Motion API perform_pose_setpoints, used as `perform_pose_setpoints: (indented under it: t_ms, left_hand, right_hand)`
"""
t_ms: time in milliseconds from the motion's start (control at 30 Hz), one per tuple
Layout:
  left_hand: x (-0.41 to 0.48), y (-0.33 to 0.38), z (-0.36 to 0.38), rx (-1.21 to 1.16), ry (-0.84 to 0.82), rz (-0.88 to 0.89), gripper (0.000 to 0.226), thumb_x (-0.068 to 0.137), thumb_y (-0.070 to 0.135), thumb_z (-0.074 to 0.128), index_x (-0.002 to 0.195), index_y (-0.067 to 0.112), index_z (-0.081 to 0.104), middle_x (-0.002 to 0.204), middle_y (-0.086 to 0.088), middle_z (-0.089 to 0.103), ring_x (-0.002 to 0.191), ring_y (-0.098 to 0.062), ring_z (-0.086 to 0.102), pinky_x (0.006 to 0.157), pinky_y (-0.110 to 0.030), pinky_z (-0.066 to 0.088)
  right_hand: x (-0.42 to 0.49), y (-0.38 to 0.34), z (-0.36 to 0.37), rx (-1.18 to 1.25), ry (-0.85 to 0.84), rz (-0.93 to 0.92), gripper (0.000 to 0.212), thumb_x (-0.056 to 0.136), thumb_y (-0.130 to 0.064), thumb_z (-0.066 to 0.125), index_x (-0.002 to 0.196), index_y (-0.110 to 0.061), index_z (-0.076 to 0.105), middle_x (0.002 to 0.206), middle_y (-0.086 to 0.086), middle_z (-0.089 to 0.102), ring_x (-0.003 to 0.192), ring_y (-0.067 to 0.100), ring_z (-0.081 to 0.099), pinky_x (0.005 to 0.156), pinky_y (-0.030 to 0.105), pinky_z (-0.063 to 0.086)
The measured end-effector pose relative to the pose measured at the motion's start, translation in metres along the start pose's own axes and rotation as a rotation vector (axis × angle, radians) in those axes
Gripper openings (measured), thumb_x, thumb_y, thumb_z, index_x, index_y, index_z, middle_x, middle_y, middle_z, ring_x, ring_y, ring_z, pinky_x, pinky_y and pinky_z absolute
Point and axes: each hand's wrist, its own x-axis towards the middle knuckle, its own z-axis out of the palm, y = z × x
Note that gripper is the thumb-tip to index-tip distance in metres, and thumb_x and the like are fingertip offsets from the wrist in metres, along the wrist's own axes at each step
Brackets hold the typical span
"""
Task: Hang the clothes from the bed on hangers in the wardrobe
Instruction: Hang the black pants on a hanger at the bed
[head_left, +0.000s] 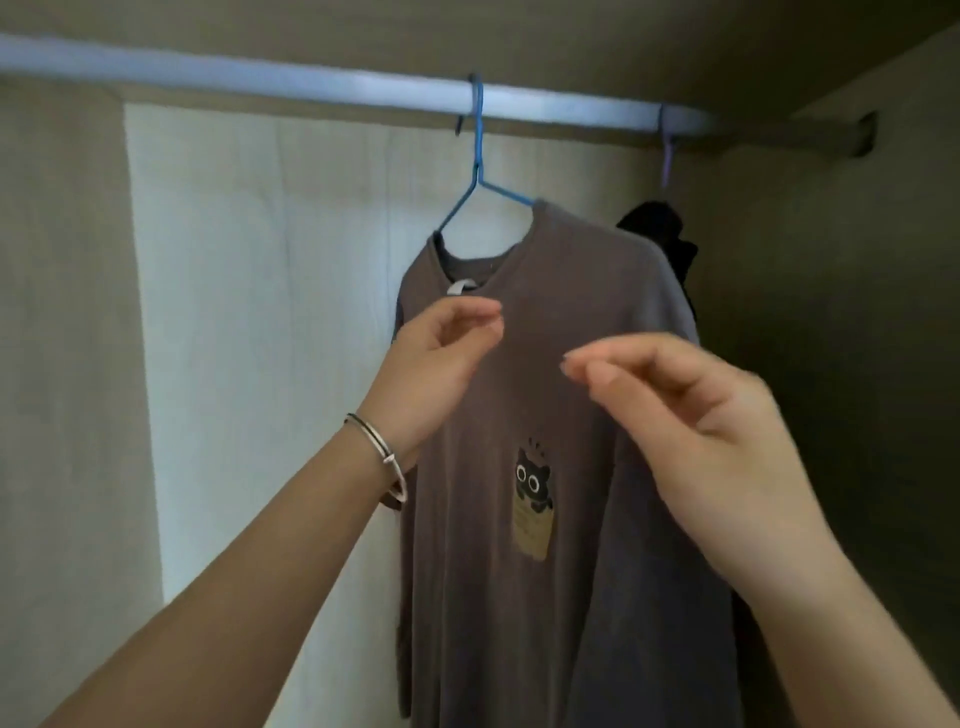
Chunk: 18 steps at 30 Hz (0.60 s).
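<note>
A grey-brown T-shirt with a small cat print hangs on a blue hanger, hooked over the white wardrobe rail. My left hand, a bracelet on its wrist, hovers in front of the shirt's left chest with fingers loosely curled and nothing in them. My right hand hovers in front of the shirt's right side, fingers also curled and apart, holding nothing. Neither hand touches the cloth as far as I can see.
A dark garment hangs on a purple hanger further right on the rail, partly behind the shirt. The wardrobe's pale back panel lies to the left, and a dark side wall closes the right.
</note>
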Motion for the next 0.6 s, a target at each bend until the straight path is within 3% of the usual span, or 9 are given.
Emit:
perform_pose_setpoints:
  t_ms: [100, 200, 267, 333, 400, 500, 567, 600]
  left_hand:
    - [0.039, 0.013, 0.008, 0.067, 0.039, 0.040, 0.015, 0.089, 0.016, 0.056, 0.102, 0.020, 0.062, 0.103, 0.003, 0.064, 0.098, -0.011, 0.060, 0.090, -0.024, 0.046]
    - [0.075, 0.030, 0.017, 0.081, 0.100, 0.043, 0.026, 0.090, 0.022, 0.053, 0.114, 0.017, 0.059, 0.102, 0.004, 0.060, 0.083, -0.007, 0.058, 0.076, -0.020, 0.047]
    - [0.098, 0.040, 0.025, 0.069, 0.130, -0.008, 0.029, 0.090, 0.024, 0.051, 0.116, 0.014, 0.056, 0.096, 0.003, 0.057, 0.078, -0.009, 0.054, 0.075, -0.023, 0.047]
    - [0.115, 0.046, 0.032, 0.026, 0.092, -0.120, 0.024, 0.088, 0.025, 0.052, 0.107, 0.011, 0.052, 0.083, 0.000, 0.053, 0.072, -0.014, 0.051, 0.075, -0.028, 0.045]
    - [0.124, 0.047, 0.040, -0.025, 0.035, -0.211, 0.025, 0.085, 0.022, 0.057, 0.103, 0.006, 0.052, 0.086, -0.007, 0.052, 0.077, -0.020, 0.052, 0.077, -0.032, 0.044]
    - [0.133, 0.044, 0.046, -0.086, -0.014, -0.273, 0.041, 0.081, 0.004, 0.055, 0.119, -0.010, 0.047, 0.087, -0.016, 0.059, 0.080, -0.028, 0.060, 0.083, -0.041, 0.052]
    - [0.136, 0.047, 0.044, -0.158, -0.027, -0.289, 0.037, 0.085, -0.007, 0.041, 0.121, -0.012, 0.042, 0.091, -0.012, 0.066, 0.071, -0.023, 0.069, 0.069, -0.035, 0.057]
    - [0.136, 0.050, 0.041, -0.168, -0.015, -0.297, 0.038, 0.088, -0.008, 0.035, 0.125, -0.009, 0.039, 0.103, -0.012, 0.066, 0.076, -0.021, 0.071, 0.061, -0.029, 0.056]
  right_hand:
    - [0.048, -0.008, -0.013, -0.163, 0.278, -0.182, 0.020, 0.088, -0.012, 0.057, 0.080, -0.028, 0.067, 0.074, -0.017, 0.068, 0.073, -0.008, 0.061, 0.067, 0.005, 0.046]
    - [0.095, -0.008, -0.023, -0.358, 0.442, -0.236, 0.018, 0.089, -0.017, 0.053, 0.098, -0.024, 0.066, 0.091, -0.016, 0.066, 0.084, 0.001, 0.061, 0.076, 0.015, 0.047]
    - [0.126, -0.001, -0.031, -0.504, 0.453, -0.114, 0.031, 0.089, -0.017, 0.051, 0.120, -0.017, 0.057, 0.117, 0.000, 0.062, 0.109, 0.012, 0.056, 0.095, 0.026, 0.042]
    - [0.152, 0.013, -0.040, -0.660, 0.354, 0.145, 0.046, 0.089, -0.021, 0.052, 0.132, -0.008, 0.043, 0.135, 0.014, 0.049, 0.125, 0.030, 0.045, 0.102, 0.032, 0.036]
    - [0.168, 0.024, -0.044, -0.730, 0.261, 0.347, 0.046, 0.088, -0.024, 0.052, 0.127, 0.000, 0.045, 0.131, 0.023, 0.050, 0.121, 0.036, 0.047, 0.093, 0.033, 0.040]
    - [0.182, 0.034, -0.047, -0.615, 0.200, 0.458, 0.037, 0.084, -0.024, 0.055, 0.109, 0.003, 0.057, 0.112, 0.022, 0.061, 0.104, 0.034, 0.059, 0.074, 0.028, 0.041]
    - [0.192, 0.036, -0.046, -0.563, 0.165, 0.497, 0.023, 0.080, -0.021, 0.058, 0.092, -0.001, 0.058, 0.085, 0.015, 0.061, 0.077, 0.029, 0.061, 0.059, 0.024, 0.041]
    - [0.196, 0.036, -0.044, -0.546, 0.155, 0.523, 0.016, 0.078, -0.019, 0.058, 0.080, -0.003, 0.056, 0.071, 0.010, 0.057, 0.061, 0.025, 0.057, 0.048, 0.019, 0.039]
